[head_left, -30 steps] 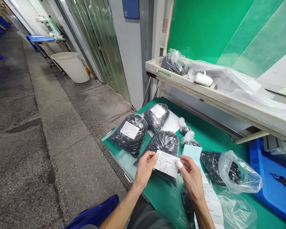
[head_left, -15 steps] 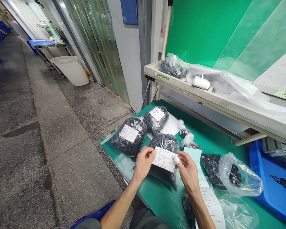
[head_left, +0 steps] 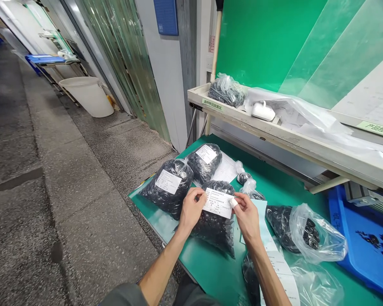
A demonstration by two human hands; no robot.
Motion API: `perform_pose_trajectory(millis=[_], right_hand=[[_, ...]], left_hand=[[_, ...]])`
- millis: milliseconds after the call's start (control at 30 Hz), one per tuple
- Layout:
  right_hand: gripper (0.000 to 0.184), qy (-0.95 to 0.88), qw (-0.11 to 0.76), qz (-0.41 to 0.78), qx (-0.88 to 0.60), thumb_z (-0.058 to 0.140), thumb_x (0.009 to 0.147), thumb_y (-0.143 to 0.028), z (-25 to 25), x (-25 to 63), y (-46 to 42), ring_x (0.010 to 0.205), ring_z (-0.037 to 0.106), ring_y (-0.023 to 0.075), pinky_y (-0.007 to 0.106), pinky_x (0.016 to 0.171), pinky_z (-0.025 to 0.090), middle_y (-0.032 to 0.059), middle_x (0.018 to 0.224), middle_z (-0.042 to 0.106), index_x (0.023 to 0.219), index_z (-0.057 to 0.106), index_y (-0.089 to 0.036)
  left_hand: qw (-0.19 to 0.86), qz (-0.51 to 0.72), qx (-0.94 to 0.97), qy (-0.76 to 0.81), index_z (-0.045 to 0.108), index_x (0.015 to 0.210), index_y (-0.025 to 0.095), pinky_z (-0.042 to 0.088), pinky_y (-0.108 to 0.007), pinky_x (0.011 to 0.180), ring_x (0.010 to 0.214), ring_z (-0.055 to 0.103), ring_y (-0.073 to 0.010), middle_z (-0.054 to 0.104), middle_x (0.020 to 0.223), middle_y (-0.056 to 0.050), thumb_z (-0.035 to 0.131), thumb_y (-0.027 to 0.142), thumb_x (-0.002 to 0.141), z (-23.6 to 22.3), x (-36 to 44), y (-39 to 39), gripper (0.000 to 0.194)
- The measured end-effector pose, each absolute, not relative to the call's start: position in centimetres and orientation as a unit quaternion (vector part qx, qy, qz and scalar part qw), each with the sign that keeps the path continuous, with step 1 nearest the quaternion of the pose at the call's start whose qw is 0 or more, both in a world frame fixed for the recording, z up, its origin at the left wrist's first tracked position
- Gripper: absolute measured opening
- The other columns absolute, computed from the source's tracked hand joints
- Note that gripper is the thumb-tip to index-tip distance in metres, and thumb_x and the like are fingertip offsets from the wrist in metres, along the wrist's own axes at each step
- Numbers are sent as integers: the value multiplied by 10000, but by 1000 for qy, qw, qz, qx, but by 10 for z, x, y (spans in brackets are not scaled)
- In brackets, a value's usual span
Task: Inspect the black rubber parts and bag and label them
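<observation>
A white printed label (head_left: 218,202) is stretched between my two hands over a clear bag of black rings (head_left: 215,231). My left hand (head_left: 193,207) pinches the label's left end. Its right end is pinched by my right hand (head_left: 246,212), whose thumb has a white wrap on it. Whether the label touches the bag, I cannot tell. Two more filled bags, a left one (head_left: 161,199) and a rear one (head_left: 201,166), lie close by with white labels on them. A strip of label sheet (head_left: 279,265) runs beneath my right forearm.
An open bag of black rings (head_left: 284,225) lies at the right, beside a blue tray (head_left: 341,238) with loose black pieces. Small bags (head_left: 250,187) sit behind my right hand. A shelf (head_left: 274,129) overhangs the green table (head_left: 191,255). A white bin (head_left: 89,97) stands on the floor.
Both hands have moved slightly up and away with the label, which is now higher over the bag. The camera view has shifted a little to the right.
</observation>
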State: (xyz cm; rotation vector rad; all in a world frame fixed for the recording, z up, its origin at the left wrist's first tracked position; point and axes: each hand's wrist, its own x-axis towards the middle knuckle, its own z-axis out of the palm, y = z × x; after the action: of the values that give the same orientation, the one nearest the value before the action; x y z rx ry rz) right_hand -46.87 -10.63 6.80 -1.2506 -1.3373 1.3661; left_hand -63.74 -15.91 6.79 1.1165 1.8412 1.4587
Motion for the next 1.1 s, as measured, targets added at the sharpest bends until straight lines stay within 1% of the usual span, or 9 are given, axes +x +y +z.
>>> perform_pose_trajectory(millis=[233,500,767,1100], right_hand=[[368,-532,420,539,-501,644,739,-414,63,-470,-102,647,559,171,270,525,451,57,800,648,1006,580,-169],[385,-537,425,531,-499,640,765,-448,61,-470,-100,675,575,177,284,565,461,60,817,653,1026,586,-171],[404,-534,425,532,-502,644,753,-442,56,-469,-96,746,604,199,294,605,473,72,852,663,1041,587,-164],[411,-524,431,543,-495,655,745,-438,51,-468,-93,763,617,205,297,620,479,75,860,673,1043,585,-164]], left_hand=[[263,540,412,685,623,716,193,407,-262,665,808,562,-164,613,896,-32,521,227,798,66,-637,-155,135],[263,541,409,686,643,734,190,410,-257,658,820,578,-170,634,897,-32,528,237,801,67,-636,-152,142],[275,536,403,689,638,748,191,413,-259,685,821,577,-170,641,903,-29,528,244,803,66,-637,-151,134],[281,536,398,690,656,765,187,417,-261,694,798,576,-165,659,902,-29,540,263,800,65,-638,-150,143]])
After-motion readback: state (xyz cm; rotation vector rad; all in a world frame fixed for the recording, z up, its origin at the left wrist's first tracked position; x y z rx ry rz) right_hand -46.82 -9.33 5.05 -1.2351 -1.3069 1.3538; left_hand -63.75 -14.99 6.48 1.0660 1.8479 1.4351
